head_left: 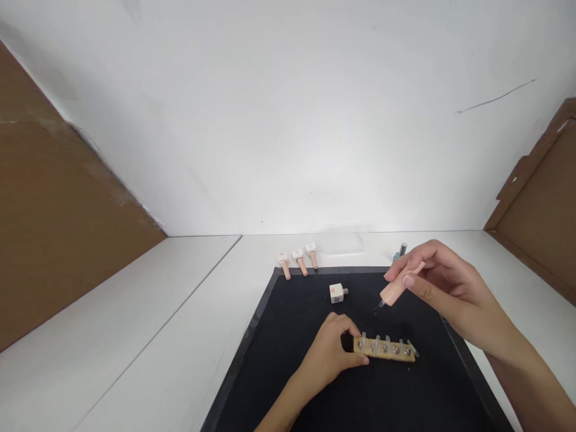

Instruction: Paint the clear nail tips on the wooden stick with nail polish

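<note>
My left hand [330,354] grips the left end of a nail tip display stand [382,354], a narrow tan strip with several metal studs and clear nail tips along it. My right hand [443,285] pinches a peach nail polish brush cap [396,289] above the strip. Its dark brush points down and left, apart from the nail tips. The open white nail polish bottle [336,293] lies on the black mat behind the strip, its bare neck facing right.
Three nail polish bottles [297,255] with peach caps lie at the mat's back left edge. A clear plastic tray [339,243] and a small bluish bottle with a grey cap [399,252] are behind the black mat [279,336]. Brown cardboard panels [58,198] flank the white table.
</note>
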Demonstrator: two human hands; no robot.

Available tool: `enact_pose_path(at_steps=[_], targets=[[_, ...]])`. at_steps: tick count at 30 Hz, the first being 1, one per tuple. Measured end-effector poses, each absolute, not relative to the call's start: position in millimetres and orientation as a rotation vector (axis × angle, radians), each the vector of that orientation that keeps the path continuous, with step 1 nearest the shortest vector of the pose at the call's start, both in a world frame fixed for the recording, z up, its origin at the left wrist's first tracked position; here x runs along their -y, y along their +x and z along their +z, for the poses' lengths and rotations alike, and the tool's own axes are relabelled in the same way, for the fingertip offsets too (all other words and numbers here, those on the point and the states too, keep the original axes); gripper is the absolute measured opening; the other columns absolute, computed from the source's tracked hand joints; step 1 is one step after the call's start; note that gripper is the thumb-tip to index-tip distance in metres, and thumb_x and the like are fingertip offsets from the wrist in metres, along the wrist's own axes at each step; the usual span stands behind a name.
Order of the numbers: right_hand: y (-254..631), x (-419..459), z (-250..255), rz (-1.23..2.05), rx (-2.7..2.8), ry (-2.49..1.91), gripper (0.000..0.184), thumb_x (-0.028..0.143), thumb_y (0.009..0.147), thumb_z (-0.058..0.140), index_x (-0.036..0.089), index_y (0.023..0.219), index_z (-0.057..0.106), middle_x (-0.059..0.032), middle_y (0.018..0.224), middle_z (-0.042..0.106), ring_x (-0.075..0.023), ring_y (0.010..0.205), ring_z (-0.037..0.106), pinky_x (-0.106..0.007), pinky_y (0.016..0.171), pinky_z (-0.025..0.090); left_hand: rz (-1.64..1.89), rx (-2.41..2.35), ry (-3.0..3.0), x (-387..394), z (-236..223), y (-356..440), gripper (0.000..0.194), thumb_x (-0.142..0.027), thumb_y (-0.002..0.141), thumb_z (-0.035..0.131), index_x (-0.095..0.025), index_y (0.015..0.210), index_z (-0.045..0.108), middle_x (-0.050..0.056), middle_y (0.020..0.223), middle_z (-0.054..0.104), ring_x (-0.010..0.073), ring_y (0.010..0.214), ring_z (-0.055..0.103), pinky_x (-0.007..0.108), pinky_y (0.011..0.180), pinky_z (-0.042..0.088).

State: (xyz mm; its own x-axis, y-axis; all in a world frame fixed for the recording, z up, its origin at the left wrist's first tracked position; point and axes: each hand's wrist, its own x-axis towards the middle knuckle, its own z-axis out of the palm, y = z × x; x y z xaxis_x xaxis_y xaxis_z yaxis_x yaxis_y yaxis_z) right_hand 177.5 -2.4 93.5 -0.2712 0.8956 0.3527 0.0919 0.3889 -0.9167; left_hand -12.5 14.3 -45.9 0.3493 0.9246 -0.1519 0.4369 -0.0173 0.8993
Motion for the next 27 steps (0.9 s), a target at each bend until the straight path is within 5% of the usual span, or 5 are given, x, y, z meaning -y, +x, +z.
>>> enact_pose_path(at_steps=[11,17,23,27], targets=[[188,11,100,0.913,1.713,-0.911,0.009,0.03,0.092,0.055,0.025,0.085,0.052,-0.0014,0.078,0.073,-0.0204,0.08,0.068,-0.035,0.076,0.052,0.319,-1.214,1.874,-26,-41,-42,0.031,-0.006,0.056,0.068,-0.019,0.083,0.061,0.0,0.091,0.057,0.0204,0.088,0.05,0.031,0.079,0.041],[190,9,94,0.878,1.621,-0.979,0.01,0.032,0.09,0.059,0.025,0.09,0.053,-0.0009,0.078,0.075,-0.0195,0.078,0.069,-0.035,0.077,0.051,0.663,-1.508,1.887,-38,-44,-51,0.025,0.001,0.06,0.047,-0.02,0.073,0.05,-0.001,0.076,0.051,0.0176,0.078,0.05,0.03,0.075,0.041],[185,9,62,1.064,1.159,-1.043,0.034,0.042,0.071,0.076,0.022,0.085,0.052,-0.0009,0.064,0.073,-0.0168,0.061,0.066,-0.025,0.053,0.047,0.678,-1.452,1.879,-32,-36,-43,0.027,0.002,0.062,0.042,-0.019,0.077,0.048,-0.001,0.077,0.051,0.016,0.076,0.05,0.028,0.071,0.04],[176,15,52,1.133,0.893,-1.027,0.043,0.042,0.06,0.083,0.02,0.079,0.053,0.0007,0.058,0.071,-0.0099,0.045,0.055,-0.02,0.044,0.042,0.345,-1.246,1.87,-23,-27,-45,0.037,0.0,0.055,0.055,-0.019,0.087,0.053,0.0,0.089,0.054,0.0189,0.087,0.05,0.029,0.077,0.041]])
